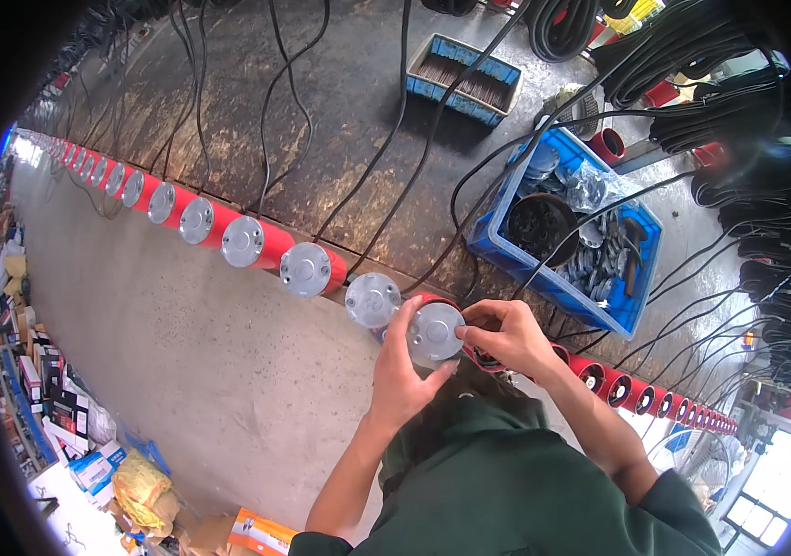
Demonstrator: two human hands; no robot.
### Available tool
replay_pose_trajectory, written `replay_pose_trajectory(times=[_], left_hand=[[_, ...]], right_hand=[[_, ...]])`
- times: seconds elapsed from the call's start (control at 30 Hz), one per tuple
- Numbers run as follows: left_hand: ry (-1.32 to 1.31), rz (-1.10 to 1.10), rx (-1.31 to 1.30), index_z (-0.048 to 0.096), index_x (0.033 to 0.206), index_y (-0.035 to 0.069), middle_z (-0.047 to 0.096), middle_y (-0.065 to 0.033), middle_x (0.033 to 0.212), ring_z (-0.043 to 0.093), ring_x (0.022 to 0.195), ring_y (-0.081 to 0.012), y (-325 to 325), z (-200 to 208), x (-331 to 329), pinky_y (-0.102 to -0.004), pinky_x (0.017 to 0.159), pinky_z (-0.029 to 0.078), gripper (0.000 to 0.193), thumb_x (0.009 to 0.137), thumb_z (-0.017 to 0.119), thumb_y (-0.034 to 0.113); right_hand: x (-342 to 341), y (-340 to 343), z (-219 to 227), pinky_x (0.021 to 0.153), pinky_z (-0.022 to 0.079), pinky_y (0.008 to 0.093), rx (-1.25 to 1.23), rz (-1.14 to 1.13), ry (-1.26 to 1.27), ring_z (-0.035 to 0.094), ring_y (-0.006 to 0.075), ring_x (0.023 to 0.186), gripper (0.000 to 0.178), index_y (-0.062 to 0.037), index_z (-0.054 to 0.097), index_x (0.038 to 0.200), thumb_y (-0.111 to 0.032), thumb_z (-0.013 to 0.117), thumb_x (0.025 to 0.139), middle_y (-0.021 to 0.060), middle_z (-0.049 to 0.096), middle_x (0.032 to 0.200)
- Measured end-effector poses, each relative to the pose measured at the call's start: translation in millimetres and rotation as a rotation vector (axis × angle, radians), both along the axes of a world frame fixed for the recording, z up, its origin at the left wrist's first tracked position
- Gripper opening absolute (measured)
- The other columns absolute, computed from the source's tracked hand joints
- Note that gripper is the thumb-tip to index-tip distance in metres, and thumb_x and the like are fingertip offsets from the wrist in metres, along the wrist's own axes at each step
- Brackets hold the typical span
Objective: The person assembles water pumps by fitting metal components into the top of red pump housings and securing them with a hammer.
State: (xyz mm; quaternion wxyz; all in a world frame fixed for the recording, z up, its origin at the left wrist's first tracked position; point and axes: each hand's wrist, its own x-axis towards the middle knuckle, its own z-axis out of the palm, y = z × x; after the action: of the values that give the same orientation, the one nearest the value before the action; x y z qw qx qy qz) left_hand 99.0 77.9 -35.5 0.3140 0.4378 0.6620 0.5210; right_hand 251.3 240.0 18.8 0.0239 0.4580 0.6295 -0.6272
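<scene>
Holding silver cap against end of red cylinder, at near edge of tabletop. Wrapping left hand around it, grip curled on the cap's left side, thumb at lower rim. Touching right rim with right hand, thumb and forefinger close together; can't tell if pinching anything small. Seeing capped cylinders leftward along same edge, open cylinders rightward, blue crate of metal parts beyond right hand.
</scene>
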Motion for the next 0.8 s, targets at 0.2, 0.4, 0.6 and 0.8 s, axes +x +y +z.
replay_pose_trajectory(times=[0.2,0.4,0.6,0.8], left_hand=[[-0.004,0.004,0.019,0.03,0.165,0.001,0.055,-0.0255,0.16,0.054,0.149,-0.0391,4.0,-5.1,0.4,-0.0484,0.125,0.043,0.108,0.078,0.093,0.005],[0.002,0.025,0.036,0.032,0.164,0.002,0.057,-0.0259,0.158,0.056,0.148,-0.0391,4.5,-4.2,3.4,-0.048,0.124,0.043,0.106,0.077,0.093,0.003],[-0.036,0.046,0.038,0.037,0.161,0.001,0.057,-0.0264,0.157,0.056,0.148,-0.0371,6.1,-5.6,6.4,-0.0466,0.126,0.042,0.1,0.076,0.092,0.0],[-0.126,0.075,0.036,0.04,0.159,0.0,0.055,-0.0249,0.159,0.055,0.149,-0.0349,6.3,-3.3,10.6,-0.0458,0.127,0.041,0.097,0.077,0.092,-0.001]], right_hand=[[-0.7,-2.2,-2.6,0.08,0.058,0.0291,0.041,-0.015,0.017,0.072,0.0106,0.085,0.031,0.006,0.078,0.115,-0.019,0.081,0.096,0.0085,0.08,0.094],[7.0,4.6,-4.7,0.077,0.059,0.0303,0.13,0.054,0.068,0.073,0.0108,0.081,0.029,0.0023,0.078,0.117,-0.02,0.079,0.098,0.0076,0.08,0.091],[14.0,10.5,-17.2,0.086,0.06,0.0342,0.419,0.133,0.097,0.076,0.0212,0.091,0.027,-0.0018,0.078,0.118,-0.013,0.077,0.094,0.012,0.081,0.104],[17.5,11.2,-29.5,0.095,0.06,0.0387,0.454,0.237,0.099,0.078,0.0304,0.101,0.035,-0.0034,0.077,0.12,-0.007,0.077,0.086,0.0153,0.08,0.111]])
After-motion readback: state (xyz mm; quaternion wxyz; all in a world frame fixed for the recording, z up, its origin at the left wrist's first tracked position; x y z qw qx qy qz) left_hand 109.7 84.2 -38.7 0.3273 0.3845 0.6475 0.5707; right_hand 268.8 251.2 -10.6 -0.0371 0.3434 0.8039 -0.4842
